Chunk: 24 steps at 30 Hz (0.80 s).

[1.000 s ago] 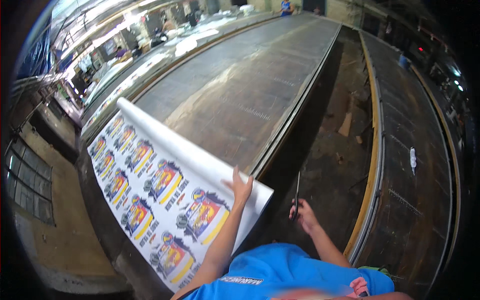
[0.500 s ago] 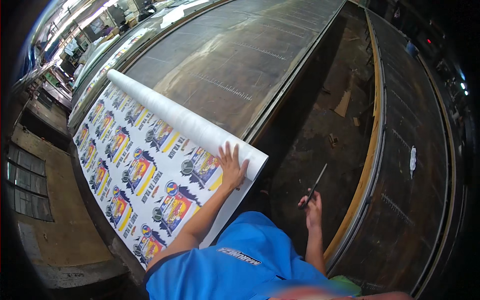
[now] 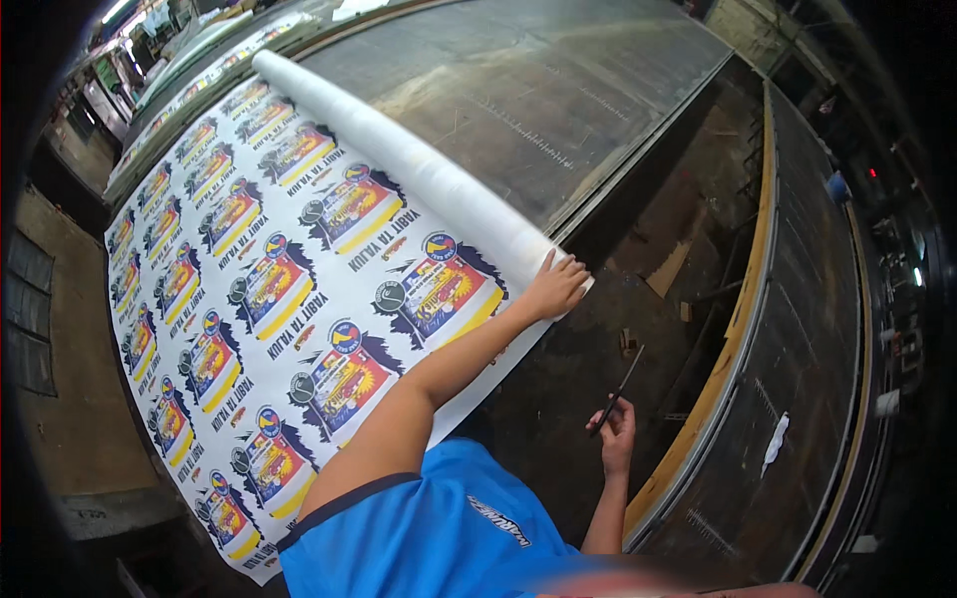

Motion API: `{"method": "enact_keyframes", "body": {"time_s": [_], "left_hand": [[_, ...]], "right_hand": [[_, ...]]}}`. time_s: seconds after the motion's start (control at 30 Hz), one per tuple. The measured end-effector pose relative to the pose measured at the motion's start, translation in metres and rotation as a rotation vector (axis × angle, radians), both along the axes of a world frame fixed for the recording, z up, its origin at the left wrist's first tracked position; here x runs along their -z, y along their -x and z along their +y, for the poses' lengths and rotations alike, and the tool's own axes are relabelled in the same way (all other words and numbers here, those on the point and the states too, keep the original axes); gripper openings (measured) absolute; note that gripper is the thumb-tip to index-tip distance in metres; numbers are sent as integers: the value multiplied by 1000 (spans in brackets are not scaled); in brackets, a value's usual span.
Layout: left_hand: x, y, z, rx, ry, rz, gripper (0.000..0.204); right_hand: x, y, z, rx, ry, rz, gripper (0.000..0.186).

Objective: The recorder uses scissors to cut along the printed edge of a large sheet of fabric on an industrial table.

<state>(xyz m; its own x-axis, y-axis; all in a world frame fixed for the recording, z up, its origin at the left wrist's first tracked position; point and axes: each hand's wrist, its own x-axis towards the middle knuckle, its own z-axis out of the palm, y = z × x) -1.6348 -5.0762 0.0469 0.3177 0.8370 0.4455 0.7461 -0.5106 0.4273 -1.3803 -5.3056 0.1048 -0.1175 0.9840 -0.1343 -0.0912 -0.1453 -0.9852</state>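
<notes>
My left hand [image 3: 553, 284] rests on the near end of a long white roll [image 3: 399, 154], fingers apart and slightly curved over it. The roll lies diagonally across the table, with a white sheet [image 3: 369, 269] spread out from it, printed in repeating red, yellow, blue and dark designs. My left arm reaches over the sheet. My right hand [image 3: 613, 424] grips long dark scissors [image 3: 623, 384], blades pointing up and away from me, over the dark gap right of the table, apart from the sheet.
The long grey table [image 3: 508, 60] stretches away beyond the roll. A wood-edged gap with floor scraps [image 3: 663, 274] separates it from a second table [image 3: 807, 299], which bears a small white item [image 3: 776, 444]. More tables with sheets [image 3: 199, 45] stand far left. A wall [image 3: 55, 399] is left.
The roll has moved farther up the table with my left hand, and more printed sheet lies unrolled. My right hand stays beside the table with the scissors. The view has shifted and tilted down.
</notes>
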Motion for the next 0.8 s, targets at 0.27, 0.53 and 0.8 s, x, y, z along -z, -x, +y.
{"method": "enact_keyframes", "body": {"time_s": [0.27,0.53,0.8], "left_hand": [[40,20,-17,-141,501,28,66],[-2,-17,148,-183,318,-65,73],[28,-84,396,-121,37,50,79]], "right_hand": [[83,-64,74,-138,225,-417,45],[85,-84,167,70,223,-402,46],[99,-156,252,144,275,-582,49]]}}
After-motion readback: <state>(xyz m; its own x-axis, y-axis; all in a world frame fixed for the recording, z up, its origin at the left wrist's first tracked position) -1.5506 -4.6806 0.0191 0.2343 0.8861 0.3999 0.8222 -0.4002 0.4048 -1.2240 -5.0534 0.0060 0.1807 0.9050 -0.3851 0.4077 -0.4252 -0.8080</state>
